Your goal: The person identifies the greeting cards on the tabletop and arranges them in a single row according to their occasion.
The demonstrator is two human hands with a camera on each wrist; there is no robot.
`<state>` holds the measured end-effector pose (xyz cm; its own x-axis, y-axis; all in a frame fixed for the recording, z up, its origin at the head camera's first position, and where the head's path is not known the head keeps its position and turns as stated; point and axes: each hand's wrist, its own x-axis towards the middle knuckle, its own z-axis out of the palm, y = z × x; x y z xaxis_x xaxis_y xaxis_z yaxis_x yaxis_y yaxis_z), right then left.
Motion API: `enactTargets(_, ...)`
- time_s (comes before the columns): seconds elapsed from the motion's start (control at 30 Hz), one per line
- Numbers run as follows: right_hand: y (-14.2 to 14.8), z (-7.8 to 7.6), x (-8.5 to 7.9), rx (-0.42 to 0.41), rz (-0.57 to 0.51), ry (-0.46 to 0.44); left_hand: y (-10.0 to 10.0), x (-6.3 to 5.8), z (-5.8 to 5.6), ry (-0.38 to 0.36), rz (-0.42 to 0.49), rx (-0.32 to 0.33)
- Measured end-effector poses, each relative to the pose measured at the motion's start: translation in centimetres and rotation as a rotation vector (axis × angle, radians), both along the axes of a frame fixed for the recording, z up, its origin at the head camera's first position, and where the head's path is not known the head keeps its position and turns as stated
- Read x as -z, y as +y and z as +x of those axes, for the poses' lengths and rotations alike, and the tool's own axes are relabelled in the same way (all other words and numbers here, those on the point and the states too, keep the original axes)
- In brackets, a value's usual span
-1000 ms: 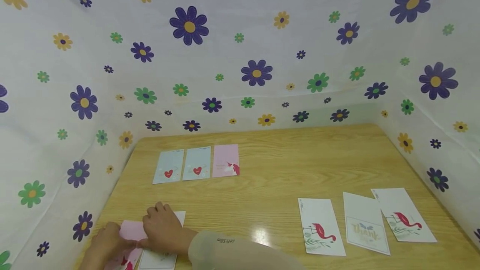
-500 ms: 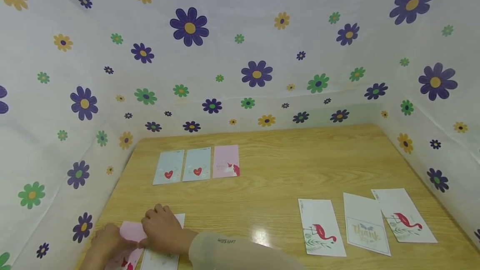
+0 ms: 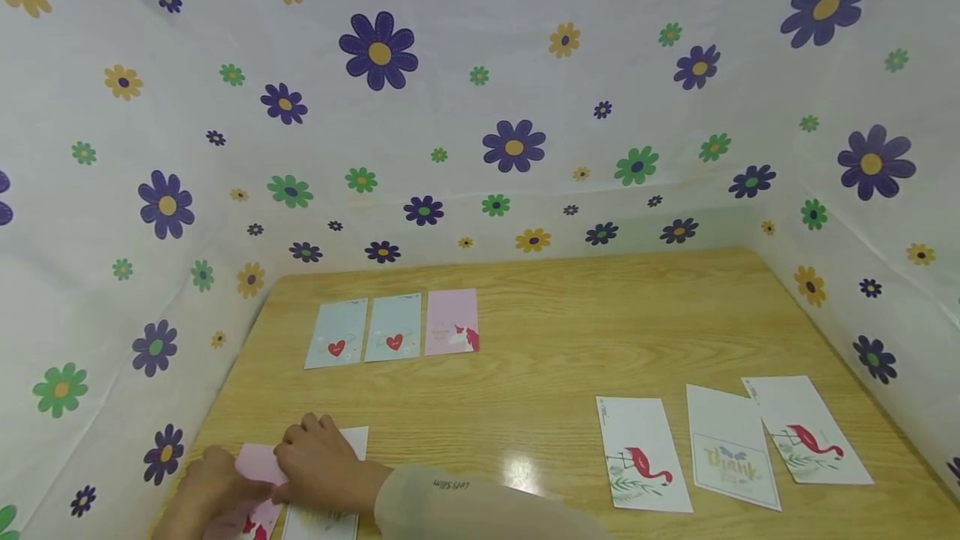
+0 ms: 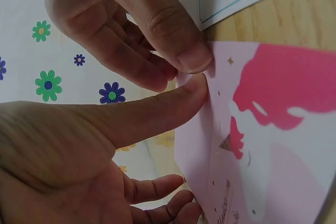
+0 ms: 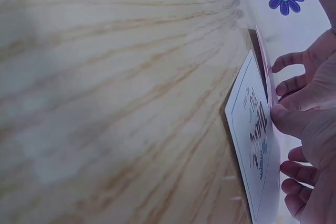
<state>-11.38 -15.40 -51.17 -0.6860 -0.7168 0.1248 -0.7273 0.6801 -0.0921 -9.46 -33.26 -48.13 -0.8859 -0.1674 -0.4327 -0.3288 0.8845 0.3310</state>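
Observation:
Low at the left in the head view, both hands work on a pink unicorn card (image 3: 257, 463). My left hand (image 3: 210, 486) grips its left side. My right hand (image 3: 322, 465), reaching across from the right, pinches its right side. In the left wrist view the two thumbs lie almost tip to tip on the pink card (image 4: 283, 145), along its plain strip, with the other fingers bent behind its edge. Beneath my right hand lies a white card with lettering (image 3: 321, 525), partly covered by that hand; the right wrist view shows the white card's printed panel (image 5: 254, 140) beside the thumbs.
Farther back on the wooden table (image 3: 540, 340) lie two pale blue heart cards (image 3: 393, 327) and another pink unicorn card (image 3: 452, 322). At the right are two flamingo cards (image 3: 643, 452) and a "thank" card (image 3: 731, 448). A flower-printed cloth (image 3: 450, 107) surrounds the table.
My right hand has shifted slightly left and down along the pink card. My left hand keeps its hold nearly unmoved, and the cards on the table stay put.

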Motion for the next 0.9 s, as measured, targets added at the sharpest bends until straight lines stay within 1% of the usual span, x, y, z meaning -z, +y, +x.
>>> enactTargets(0.13, 0.0, 0.1, -0.1, 0.006, -0.008, 0.000, -0.1, -0.2, -0.1, -0.032, 0.043, -0.031)
enactTargets(0.27, 0.0, 0.1, -0.2, 0.017, -0.014, -0.025, -0.4, -0.4, 0.1, -0.080, 0.123, -0.086)
enactTargets(0.47, 0.1, -0.1, 0.0, 0.044, -0.041, -0.051, -1.3, -0.4, -0.1, -0.077, 0.137, -0.073)
enactTargets(0.6, 0.3, -0.2, 0.0, 0.050, -0.051, -0.051, -2.3, -0.3, -0.5, -0.094, 0.204, -0.093)
enactTargets(0.7, 0.3, -0.4, -0.1, 0.055, -0.049, -0.036, -2.9, -0.7, -0.8, -0.091, 0.212, -0.059)
enactTargets(0.73, 0.2, -0.4, -0.1, 0.056, -0.048, -0.029, -3.1, -1.0, -0.9, -0.091, 0.201, -0.048)
enactTargets(0.83, 0.2, -0.5, -0.2, 0.060, -0.053, -0.019, -3.5, -1.9, -0.9, -0.078, 0.149, 0.013)
enactTargets(0.9, 0.2, -0.7, -0.4, 0.062, -0.068, -0.039, -3.4, -2.6, -0.8, -0.072, 0.129, 0.037)
